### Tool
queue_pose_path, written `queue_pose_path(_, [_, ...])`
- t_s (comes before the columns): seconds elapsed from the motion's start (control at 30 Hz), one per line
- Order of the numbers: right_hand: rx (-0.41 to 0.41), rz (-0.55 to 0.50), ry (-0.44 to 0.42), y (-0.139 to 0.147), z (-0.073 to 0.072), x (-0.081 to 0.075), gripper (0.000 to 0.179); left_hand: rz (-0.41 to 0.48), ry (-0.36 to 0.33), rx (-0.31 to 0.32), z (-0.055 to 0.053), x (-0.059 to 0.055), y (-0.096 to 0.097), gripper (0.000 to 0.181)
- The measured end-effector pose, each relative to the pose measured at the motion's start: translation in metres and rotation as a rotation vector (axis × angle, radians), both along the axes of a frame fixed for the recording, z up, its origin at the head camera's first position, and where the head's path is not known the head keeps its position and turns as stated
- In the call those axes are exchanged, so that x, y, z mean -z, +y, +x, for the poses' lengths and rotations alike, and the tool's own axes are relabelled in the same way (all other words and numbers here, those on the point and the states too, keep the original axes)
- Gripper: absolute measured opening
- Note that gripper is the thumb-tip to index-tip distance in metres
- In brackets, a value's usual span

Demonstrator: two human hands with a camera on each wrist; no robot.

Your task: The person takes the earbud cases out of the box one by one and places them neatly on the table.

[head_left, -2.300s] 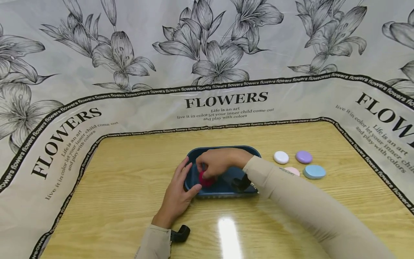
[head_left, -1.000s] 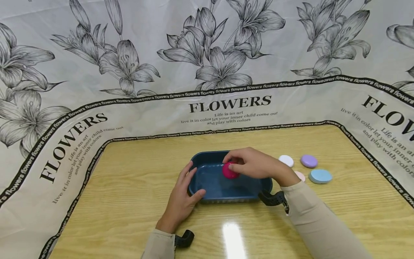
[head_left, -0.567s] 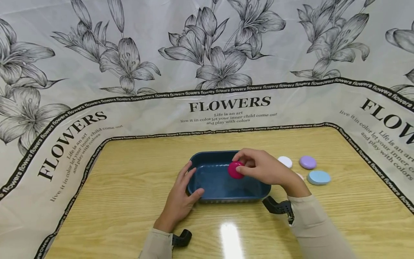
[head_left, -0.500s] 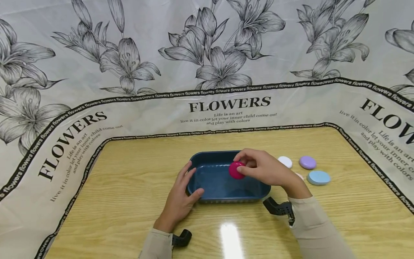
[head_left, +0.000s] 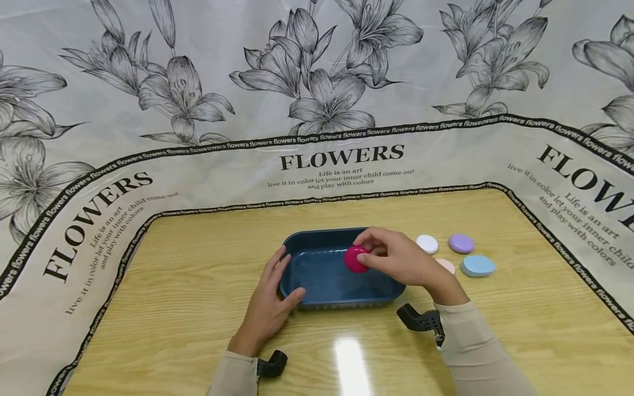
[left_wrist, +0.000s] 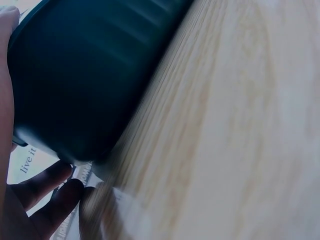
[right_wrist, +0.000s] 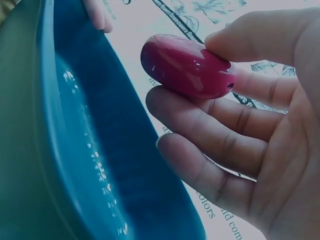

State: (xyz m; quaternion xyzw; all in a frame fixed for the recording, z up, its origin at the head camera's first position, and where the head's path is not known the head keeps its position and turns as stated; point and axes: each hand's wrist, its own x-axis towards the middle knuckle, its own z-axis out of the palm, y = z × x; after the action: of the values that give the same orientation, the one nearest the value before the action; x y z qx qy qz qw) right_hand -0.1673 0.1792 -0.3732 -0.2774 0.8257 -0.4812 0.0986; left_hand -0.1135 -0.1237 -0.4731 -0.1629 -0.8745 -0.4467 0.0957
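A dark blue oblong tray with high walls stands on the wooden table. My left hand rests at its left end, fingers fairly straight along the outside and thumb over the near rim. In the left wrist view the tray's outer wall fills the upper left. My right hand pinches a glossy magenta rounded disc between thumb and fingers, above the right half of the tray. Seen from the right wrist, the magenta disc looks thick and oval, with a small dark spot at one end.
To the right of the tray lie a white round piece, a purple one, a pale pink one partly behind my right hand, and a light blue oval block. A flower-printed cloth stands behind the table.
The right hand has lifted the magenta disc off the tray's left floor and carried it right; it has barely moved in the last half second. My left hand stays at the tray's left end.
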Motion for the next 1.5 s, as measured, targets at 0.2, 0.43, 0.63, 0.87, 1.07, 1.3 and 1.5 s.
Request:
queue_pose_path(0.2, [0.058,0.024,0.009,0.01,0.004,-0.001,0.024,-0.011,0.0,-0.006,-0.001,0.0,0.002,0.076])
queue_pose_path(0.43, [0.197,0.012,0.001,0.022,0.013,0.001,0.026,-0.022,0.013,-0.014,0.0,-0.001,0.003,0.075])
queue_pose_path(0.63, [0.287,-0.051,-0.013,0.033,0.019,0.0,0.028,-0.024,0.017,-0.017,0.0,-0.004,0.0,0.075])
queue_pose_path(0.87, [0.374,-0.12,0.074,0.053,0.029,0.004,0.028,-0.023,0.013,-0.018,-0.004,-0.005,0.001,0.073])
queue_pose_path(1.07, [0.453,-0.072,0.158,0.073,0.039,0.005,0.029,-0.018,0.004,-0.007,-0.001,-0.002,0.002,0.073])
queue_pose_path(1.3, [0.485,-0.029,0.173,0.086,0.045,0.009,0.026,-0.039,0.017,-0.014,0.0,0.0,0.001,0.072])
queue_pose_path(1.5, [0.5,-0.019,0.189,0.089,0.045,0.009,0.026,-0.033,0.011,-0.006,-0.001,0.0,-0.001,0.071])
